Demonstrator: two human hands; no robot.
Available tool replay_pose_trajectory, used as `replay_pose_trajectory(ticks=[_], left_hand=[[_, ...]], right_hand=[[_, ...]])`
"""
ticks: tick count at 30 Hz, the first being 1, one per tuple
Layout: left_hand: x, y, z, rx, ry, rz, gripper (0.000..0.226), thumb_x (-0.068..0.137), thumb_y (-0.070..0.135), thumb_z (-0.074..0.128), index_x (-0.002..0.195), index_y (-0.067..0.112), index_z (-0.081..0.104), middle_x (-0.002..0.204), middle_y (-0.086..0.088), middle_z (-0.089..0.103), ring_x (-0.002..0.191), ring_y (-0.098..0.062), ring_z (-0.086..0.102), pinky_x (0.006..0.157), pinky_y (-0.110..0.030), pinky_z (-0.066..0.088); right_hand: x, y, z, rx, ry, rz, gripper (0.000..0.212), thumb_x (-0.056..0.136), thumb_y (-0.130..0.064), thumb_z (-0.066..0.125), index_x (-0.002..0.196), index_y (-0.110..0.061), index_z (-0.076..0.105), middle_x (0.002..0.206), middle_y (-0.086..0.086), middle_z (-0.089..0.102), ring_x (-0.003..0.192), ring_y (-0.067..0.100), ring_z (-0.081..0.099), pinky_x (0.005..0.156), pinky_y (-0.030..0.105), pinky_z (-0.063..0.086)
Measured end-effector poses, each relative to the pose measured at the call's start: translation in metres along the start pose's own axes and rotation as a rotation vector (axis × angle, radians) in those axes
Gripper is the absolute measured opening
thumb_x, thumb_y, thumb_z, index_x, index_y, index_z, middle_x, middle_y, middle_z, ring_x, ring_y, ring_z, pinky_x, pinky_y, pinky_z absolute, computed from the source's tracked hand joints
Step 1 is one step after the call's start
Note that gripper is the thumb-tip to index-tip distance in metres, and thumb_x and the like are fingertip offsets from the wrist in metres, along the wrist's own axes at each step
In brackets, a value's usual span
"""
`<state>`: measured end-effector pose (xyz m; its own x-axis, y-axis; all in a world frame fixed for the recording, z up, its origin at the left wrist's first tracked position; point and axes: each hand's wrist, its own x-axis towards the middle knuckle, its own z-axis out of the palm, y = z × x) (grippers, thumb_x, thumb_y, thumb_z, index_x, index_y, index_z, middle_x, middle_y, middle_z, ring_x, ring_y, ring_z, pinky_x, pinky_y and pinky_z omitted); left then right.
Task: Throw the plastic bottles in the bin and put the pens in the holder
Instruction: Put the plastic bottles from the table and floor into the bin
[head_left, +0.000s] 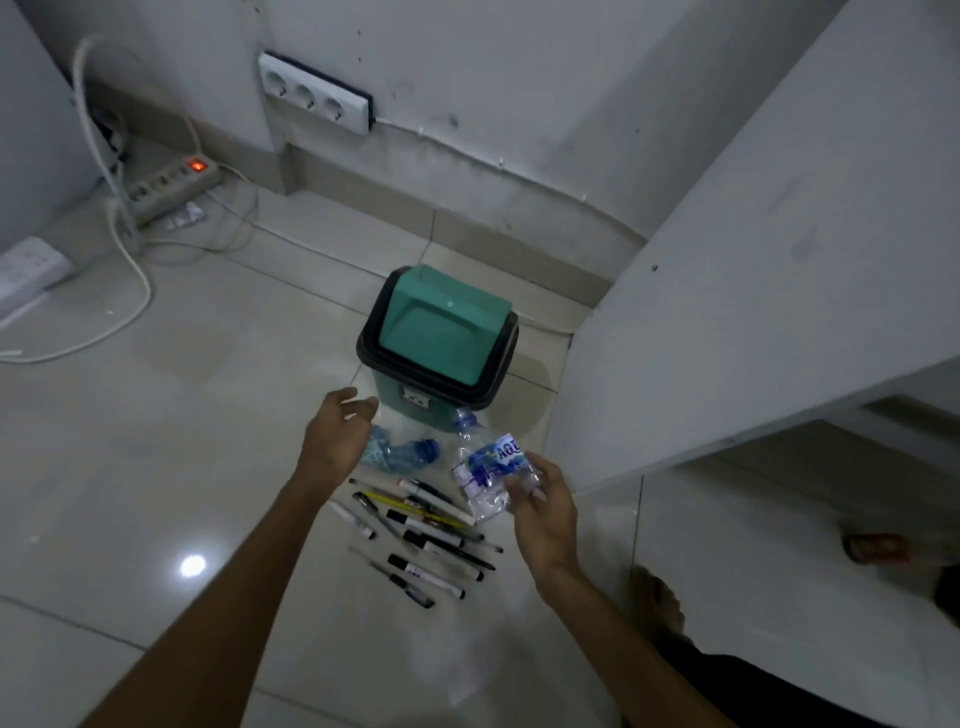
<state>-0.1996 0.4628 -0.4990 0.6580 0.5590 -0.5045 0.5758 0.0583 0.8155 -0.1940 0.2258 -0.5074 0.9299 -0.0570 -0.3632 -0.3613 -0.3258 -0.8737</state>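
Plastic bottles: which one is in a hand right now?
The crushed bottle with the blue-and-white label, gripped by the right hand. The other crushed bottle lies on the floor beside the open left hand.

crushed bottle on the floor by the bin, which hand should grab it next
Left. The left hand is open and hovers right beside the crushed bottle on the floor, just in front of the bin. The right hand already grips the labelled bottle, so it is occupied.
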Motion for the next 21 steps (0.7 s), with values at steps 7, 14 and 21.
replay_pose_trajectory(ticks=[7, 14, 21], left_hand=[[0.012, 0.034, 0.01, 0.001, 0.029, 0.169, 0.041, 0.1, 0.019, 0.049, 0.139, 0.009, 0.042, 0.133, -0.007, 0.053, 0.118, -0.022, 0.052, 0.092, -0.025, 0.037], [0.042, 0.051, 0.019, 0.056, 0.026, 0.231, 0.058, 0.095, -0.004, 0.044, 0.149, 0.002, 0.025, 0.141, -0.005, 0.043, 0.127, -0.02, 0.042, 0.087, -0.008, 0.027], [0.056, 0.041, 0.022, 0.07, 0.045, 0.316, 0.054, 0.086, -0.015, 0.041, 0.135, 0.005, 0.047, 0.113, -0.002, 0.051, 0.101, -0.017, 0.048, 0.07, -0.009, 0.033]], right_hand=[[0.013, -0.062, 0.005, 0.044, -0.089, -0.292, 0.038, 0.093, -0.01, 0.061, 0.129, -0.022, 0.053, 0.118, -0.005, 0.067, 0.099, 0.008, 0.069, 0.091, 0.031, 0.056], [0.056, -0.098, 0.034, -0.054, -0.157, -0.514, 0.038, 0.094, -0.01, 0.06, 0.131, -0.017, 0.055, 0.125, -0.005, 0.065, 0.107, 0.003, 0.064, 0.089, 0.02, 0.054], [0.082, -0.088, 0.057, -0.225, -0.133, -0.632, 0.039, 0.092, -0.007, 0.061, 0.128, -0.022, 0.059, 0.123, -0.005, 0.067, 0.109, 0.005, 0.063, 0.093, 0.03, 0.055]])
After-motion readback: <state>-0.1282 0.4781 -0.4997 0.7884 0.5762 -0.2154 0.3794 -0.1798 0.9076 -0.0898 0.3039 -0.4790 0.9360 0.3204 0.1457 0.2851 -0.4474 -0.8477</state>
